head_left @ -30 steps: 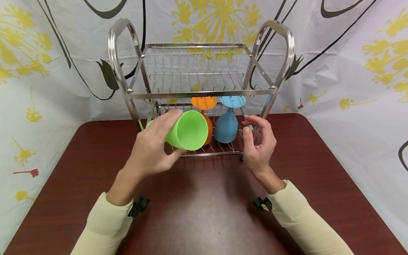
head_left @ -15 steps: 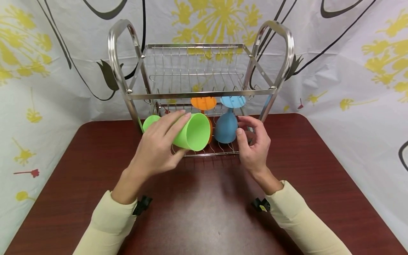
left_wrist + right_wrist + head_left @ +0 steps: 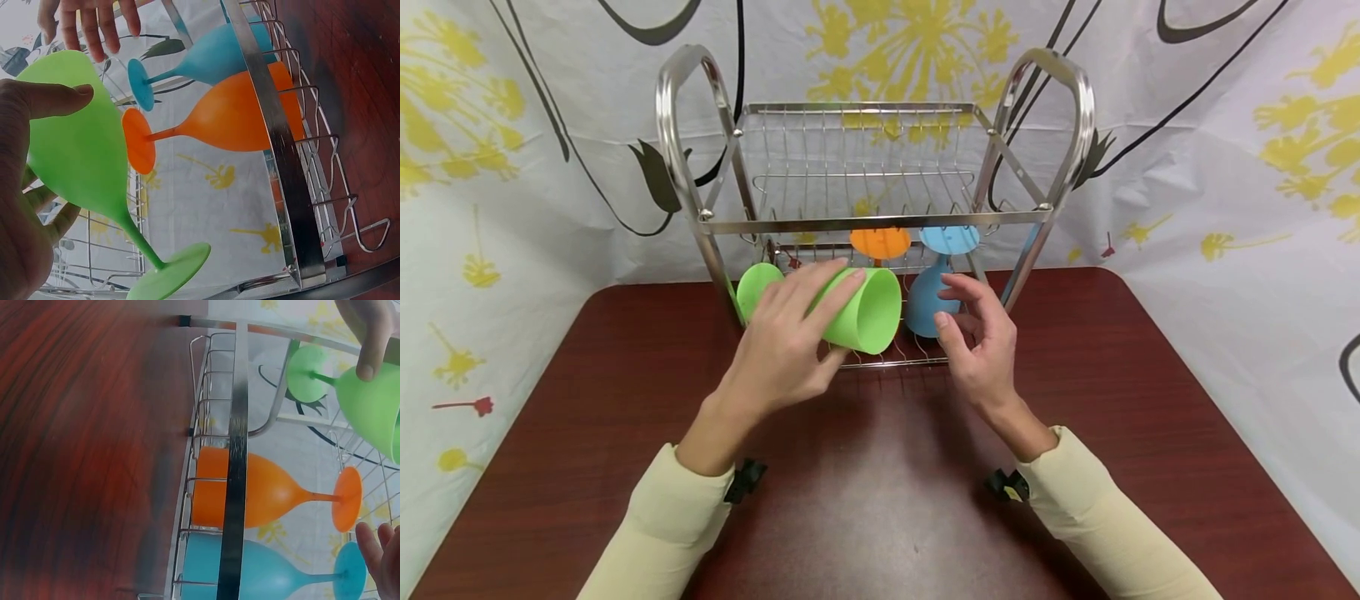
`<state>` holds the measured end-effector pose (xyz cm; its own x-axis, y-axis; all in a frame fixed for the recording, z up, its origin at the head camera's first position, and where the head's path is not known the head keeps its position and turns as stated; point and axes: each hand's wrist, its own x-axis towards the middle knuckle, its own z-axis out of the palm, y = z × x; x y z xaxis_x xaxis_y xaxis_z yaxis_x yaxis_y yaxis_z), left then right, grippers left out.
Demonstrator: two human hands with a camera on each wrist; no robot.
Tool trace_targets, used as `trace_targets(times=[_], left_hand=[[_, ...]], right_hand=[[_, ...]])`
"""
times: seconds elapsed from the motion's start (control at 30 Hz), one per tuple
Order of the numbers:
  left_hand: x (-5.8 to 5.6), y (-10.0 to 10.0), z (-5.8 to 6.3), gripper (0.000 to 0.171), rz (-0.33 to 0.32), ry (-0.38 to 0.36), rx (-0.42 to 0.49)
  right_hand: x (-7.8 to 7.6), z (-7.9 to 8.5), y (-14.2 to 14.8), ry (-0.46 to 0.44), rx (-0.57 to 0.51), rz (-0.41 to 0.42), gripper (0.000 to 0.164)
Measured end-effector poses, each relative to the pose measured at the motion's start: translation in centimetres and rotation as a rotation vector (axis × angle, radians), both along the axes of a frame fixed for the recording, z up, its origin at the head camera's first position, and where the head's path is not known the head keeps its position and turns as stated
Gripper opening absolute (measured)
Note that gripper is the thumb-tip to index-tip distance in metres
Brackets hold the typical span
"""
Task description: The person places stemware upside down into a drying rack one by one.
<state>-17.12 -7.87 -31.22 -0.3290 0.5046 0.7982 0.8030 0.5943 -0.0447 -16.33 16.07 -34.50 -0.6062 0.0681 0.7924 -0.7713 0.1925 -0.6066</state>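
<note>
My left hand (image 3: 786, 346) grips a green goblet (image 3: 876, 312) around its bowl, thumb on one side and fingers on the other. The goblet lies sideways in the air before the rack, its mouth to the right and its round foot to the left. In the left wrist view the thumb presses on the green goblet's bowl (image 3: 81, 137). My right hand (image 3: 985, 346) holds nothing, its fingers loosely bent, in front of the blue goblet (image 3: 925, 304). An orange goblet (image 3: 269, 490) stands upside down beside the blue one on the lower tier, partly hidden in the head view.
A two-tier metal dish rack (image 3: 872, 223) stands at the back of the dark red-brown table (image 3: 880, 500). Its upper wire shelf (image 3: 865, 175) and curved side handles rise above the goblets. A white sheet with yellow flowers (image 3: 1225, 125) hangs behind and beside the table.
The green goblet has moved slightly right and turned more sideways in my left hand, so its foot shows. My right hand has moved left, in front of the blue goblet.
</note>
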Motion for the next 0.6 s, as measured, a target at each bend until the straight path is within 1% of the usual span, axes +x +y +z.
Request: trace_targets(times=[0.1, 0.27, 0.43, 0.6], left_hand=[[-0.07, 0.17, -0.17, 0.075, 0.003, 0.002, 0.0], [-0.12, 0.35, -0.48, 0.074, 0.022, -0.007, 0.001], [-0.23, 0.44, -0.76, 0.071, 0.038, -0.009, 0.01], [-0.35, 0.6, -0.93, 0.071, 0.041, -0.002, 0.016]], right_hand=[[-0.06, -0.1, -0.24, -0.001, -0.003, 0.034, 0.043], [-0.16, -0.16, -0.49, -0.008, 0.02, 0.059, 0.05], [-0.08, -0.06, -0.68, -0.051, 0.063, 0.064, 0.051], [0.02, 0.07, -1.05, -0.092, 0.077, 0.093, 0.05]])
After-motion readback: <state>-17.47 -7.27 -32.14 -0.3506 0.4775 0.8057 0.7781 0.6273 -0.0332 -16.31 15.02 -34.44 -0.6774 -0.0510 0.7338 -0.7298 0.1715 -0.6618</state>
